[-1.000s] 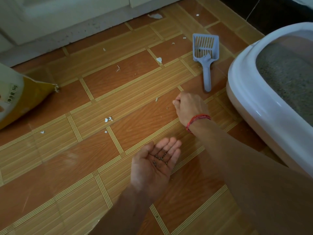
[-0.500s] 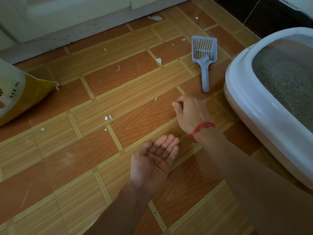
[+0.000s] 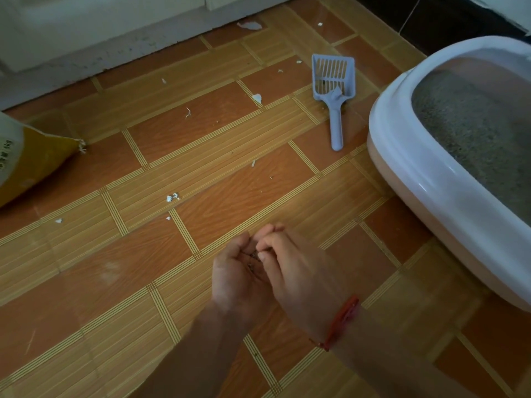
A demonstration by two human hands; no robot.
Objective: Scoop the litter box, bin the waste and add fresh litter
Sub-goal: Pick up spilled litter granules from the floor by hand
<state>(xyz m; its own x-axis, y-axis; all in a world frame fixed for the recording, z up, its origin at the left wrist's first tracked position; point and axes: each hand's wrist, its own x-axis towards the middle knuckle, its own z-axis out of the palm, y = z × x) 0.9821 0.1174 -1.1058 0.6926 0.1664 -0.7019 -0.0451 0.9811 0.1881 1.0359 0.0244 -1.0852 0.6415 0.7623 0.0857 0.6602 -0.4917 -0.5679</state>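
My left hand (image 3: 235,280) is cupped palm up low in the middle, carrying a few dark litter grains (image 3: 253,257). My right hand (image 3: 301,277), with a red string at the wrist, lies over it, its fingertips pinched together at the left palm among the grains. The white litter box (image 3: 402,168) stands on the floor at the right, filled with grey litter (image 3: 474,130). A pale blue slotted scoop (image 3: 334,90) lies on the floor just left of the box, handle pointing towards me. A yellow litter bag (image 3: 31,165) lies at the left edge.
The floor is orange-brown tile (image 3: 230,179) scattered with small white scraps (image 3: 172,197) and a few stray grains. A pale wall base (image 3: 115,47) runs along the top. A dark strip (image 3: 431,21) lies behind the box.
My right hand has drawn back from the floor near the scoop handle to my left palm. The left hand's fingers have curled up into a cup.
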